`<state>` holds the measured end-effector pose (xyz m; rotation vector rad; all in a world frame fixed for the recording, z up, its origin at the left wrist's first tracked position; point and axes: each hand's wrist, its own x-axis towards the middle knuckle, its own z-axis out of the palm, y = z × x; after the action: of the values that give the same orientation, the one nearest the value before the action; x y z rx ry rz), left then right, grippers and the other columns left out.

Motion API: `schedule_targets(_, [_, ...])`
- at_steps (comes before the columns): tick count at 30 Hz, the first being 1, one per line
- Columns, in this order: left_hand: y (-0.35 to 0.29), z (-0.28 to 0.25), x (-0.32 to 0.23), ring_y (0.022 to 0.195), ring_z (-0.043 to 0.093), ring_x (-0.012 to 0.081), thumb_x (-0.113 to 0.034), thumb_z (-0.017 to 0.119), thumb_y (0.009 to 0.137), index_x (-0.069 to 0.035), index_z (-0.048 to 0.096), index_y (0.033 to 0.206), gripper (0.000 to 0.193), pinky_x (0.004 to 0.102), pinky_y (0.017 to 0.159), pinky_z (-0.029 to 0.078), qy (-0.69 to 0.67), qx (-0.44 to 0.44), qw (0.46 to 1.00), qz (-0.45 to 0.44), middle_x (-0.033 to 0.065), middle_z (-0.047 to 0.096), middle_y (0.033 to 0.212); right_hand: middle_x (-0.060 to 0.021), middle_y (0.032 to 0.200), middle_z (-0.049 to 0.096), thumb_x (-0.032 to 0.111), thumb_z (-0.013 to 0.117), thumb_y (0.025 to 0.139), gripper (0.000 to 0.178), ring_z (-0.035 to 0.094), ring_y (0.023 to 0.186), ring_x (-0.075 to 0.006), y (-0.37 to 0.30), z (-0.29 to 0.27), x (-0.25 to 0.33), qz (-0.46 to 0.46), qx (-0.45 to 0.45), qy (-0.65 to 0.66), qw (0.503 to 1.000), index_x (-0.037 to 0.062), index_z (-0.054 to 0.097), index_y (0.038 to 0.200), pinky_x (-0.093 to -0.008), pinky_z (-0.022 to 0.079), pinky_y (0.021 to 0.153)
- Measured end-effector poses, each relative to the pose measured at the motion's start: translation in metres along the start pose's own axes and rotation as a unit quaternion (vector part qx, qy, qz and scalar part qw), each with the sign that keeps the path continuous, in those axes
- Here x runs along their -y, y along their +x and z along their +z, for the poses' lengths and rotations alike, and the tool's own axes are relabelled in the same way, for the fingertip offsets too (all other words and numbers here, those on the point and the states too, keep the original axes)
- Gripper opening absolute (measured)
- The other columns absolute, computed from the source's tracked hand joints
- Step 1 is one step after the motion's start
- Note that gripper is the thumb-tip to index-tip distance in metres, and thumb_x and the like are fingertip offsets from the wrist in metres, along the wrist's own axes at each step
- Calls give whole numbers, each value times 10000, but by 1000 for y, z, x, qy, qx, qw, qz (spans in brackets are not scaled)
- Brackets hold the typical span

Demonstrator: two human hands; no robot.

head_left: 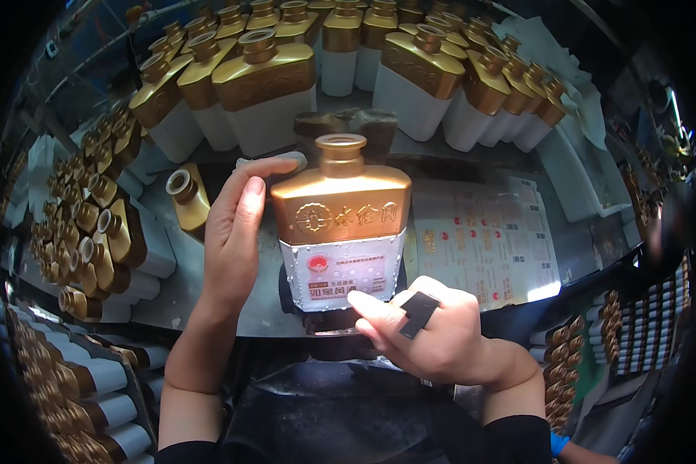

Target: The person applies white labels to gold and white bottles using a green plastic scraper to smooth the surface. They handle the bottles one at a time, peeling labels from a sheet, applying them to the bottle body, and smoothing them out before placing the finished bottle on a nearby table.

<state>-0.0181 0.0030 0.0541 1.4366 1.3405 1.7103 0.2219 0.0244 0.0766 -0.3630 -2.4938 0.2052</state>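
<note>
A flat-shouldered bottle [344, 203], gold above and white below, stands upright in front of me with its mouth uncovered. Its white lower front carries a pinkish printed label [340, 271], with wet-looking drops or bubbles around it. At the label's lower right, my right hand [433, 329] has its thumb and forefinger close to the surface, and a small flat black scraper-like piece [420, 313] is gripped among its fingers. My left hand [236, 220] is beside the bottle's left shoulder, fingers curled around a grey cloth-like piece [292, 158], mostly hidden behind them.
A sheet of printed labels [483, 240] lies to the bottle's right. Rows of gold-and-white bottles [267, 77] line the back, and more crowd the left [104, 232]. A white tray [580, 178] sits at the right. One bottle [187, 193] is just behind my left hand.
</note>
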Motion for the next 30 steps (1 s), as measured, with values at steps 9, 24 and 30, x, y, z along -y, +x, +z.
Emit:
schedule_targets(9, [1, 2, -4, 1129, 556, 159, -168, 350, 1046, 4, 616, 1168, 339, 298, 1024, 382, 12, -4, 1000, 1, 88, 630, 1164, -69, 768, 603, 34, 774, 753, 617, 575, 595, -188, 12, -11, -6, 46, -26, -40, 998, -20, 547, 1325, -318, 482, 539])
schedule_targets(24, [-9, 3, -8, 1142, 554, 173, -165, 345, 1048, 9, 607, 1179, 340, 305, 1022, 389, 18, -7, 1000, 20, 100, 626, 1185, -32, 610, 560, 195, 708, 867, 470, 535, 484, -194, 43, -1, 1, 81, 33, -191, 978, 21, 592, 1288, -321, 532, 642])
schedule_targets(30, [-9, 4, -8, 1145, 554, 173, -166, 344, 1049, 10, 609, 1175, 342, 307, 1023, 390, 14, -8, 1000, 25, 99, 629, 1182, -21, 563, 517, 190, 722, 857, 396, 526, 471, -200, 42, 0, 1, 67, 9, -187, 980, 11, 620, 1195, -312, 508, 593])
